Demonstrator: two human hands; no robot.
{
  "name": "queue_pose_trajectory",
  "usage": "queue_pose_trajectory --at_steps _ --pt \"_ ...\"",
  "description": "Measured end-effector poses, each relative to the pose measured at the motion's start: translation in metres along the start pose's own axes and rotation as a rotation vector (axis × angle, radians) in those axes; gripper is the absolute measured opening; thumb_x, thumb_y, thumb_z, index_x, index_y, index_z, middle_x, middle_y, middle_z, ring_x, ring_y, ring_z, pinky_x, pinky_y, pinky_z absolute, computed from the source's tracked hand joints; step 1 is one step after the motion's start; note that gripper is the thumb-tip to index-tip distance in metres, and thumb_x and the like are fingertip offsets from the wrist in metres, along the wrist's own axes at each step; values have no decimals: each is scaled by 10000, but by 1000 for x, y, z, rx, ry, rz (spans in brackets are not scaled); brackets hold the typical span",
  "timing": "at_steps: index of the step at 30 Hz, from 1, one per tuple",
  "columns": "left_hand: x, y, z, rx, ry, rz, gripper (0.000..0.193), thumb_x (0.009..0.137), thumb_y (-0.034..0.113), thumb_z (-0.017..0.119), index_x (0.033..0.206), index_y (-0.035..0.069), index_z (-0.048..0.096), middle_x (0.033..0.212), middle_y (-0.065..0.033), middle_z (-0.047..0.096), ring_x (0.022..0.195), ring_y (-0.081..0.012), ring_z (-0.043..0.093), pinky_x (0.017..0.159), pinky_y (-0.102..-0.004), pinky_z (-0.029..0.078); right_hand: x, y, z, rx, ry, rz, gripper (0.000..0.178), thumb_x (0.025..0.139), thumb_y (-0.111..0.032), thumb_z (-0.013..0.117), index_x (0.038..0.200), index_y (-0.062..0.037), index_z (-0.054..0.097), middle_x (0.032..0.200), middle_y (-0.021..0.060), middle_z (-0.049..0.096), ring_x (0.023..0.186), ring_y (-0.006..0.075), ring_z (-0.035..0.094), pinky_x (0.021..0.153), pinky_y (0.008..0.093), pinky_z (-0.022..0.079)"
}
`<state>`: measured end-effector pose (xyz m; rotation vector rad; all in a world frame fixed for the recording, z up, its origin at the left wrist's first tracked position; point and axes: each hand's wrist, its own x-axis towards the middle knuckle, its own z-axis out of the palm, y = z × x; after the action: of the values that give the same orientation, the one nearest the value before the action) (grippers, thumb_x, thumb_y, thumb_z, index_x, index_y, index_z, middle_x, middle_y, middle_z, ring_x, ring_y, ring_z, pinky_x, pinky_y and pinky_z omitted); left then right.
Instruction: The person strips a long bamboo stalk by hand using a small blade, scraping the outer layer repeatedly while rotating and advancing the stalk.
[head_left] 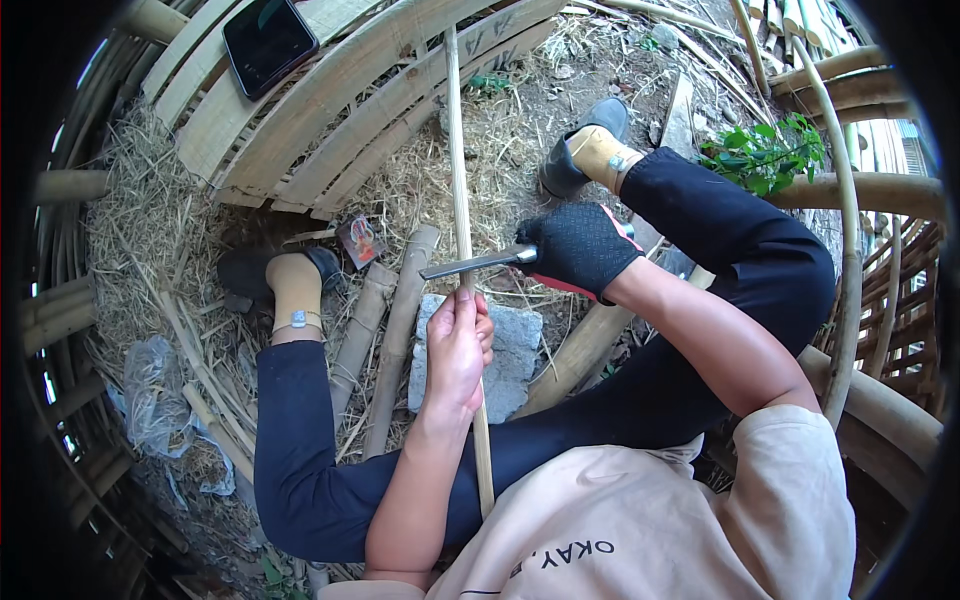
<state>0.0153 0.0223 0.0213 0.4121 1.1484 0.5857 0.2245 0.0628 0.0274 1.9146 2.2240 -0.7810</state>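
My bare left hand [460, 345] is closed around a long, narrow bamboo strip [459, 160]. The strip runs from the slatted wooden bench at the top down to my lap. In a black glove with red edging, my right hand [578, 252] grips a knife [478, 264] by its handle, which the fingers mostly hide. Its flat metal blade lies across the strip, just above my left thumb. Under the left hand, a rough grey stone block [515, 345] rests on the ground between my legs.
A dark phone [268, 48] lies on the slatted bench [290, 135]. Cut bamboo poles [398, 340], straw and a small printed packet [360, 242] are on the ground. Crumpled clear plastic [152, 385] lies at left. A leafy plant [765, 158] and bamboo rails stand at right.
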Motion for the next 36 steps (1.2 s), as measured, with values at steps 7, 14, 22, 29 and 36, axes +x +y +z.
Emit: queue_pose_trajectory --at_steps 7,14,22,29,36 --pt "0 -2 1 46 39 11 319 1108 357 422 895 138 512 616 95 379 484 2 279 423 -197 199 5 3 9 -61 122 -28 127 801 -273 683 846 -175 750 724 114 699 717 329 714 642 460 552" --pt "2 6 -3 -5 9 -38 298 1106 341 437 905 137 519 629 97 378 503 5 287 437 -190 205 7 4 3 -32 69 -50 166 815 -305 703 865 -155 753 733 133 693 726 345 704 658 466 547" --pt "6 9 -5 -41 -50 -19 271 1098 331 459 943 119 526 642 91 352 500 -1 265 430 -176 208 -6 -19 -27 -2 55 -64 224 830 -354 700 921 -157 755 823 137 735 811 328 730 723 466 567" --pt "9 10 -20 -108 -139 -52 257 1091 322 460 937 126 523 643 93 326 506 -14 254 427 -190 207 -9 -25 -48 -118 73 -162 253 818 -359 704 937 -142 760 837 144 740 828 332 739 736 454 581" --pt "10 5 -20 -103 -130 -40 259 1099 334 433 955 133 507 638 93 326 494 -19 252 415 -193 212 12 -11 -36 -164 -31 -68 436 840 -580 674 988 -183 775 944 151 751 916 322 736 821 448 575"
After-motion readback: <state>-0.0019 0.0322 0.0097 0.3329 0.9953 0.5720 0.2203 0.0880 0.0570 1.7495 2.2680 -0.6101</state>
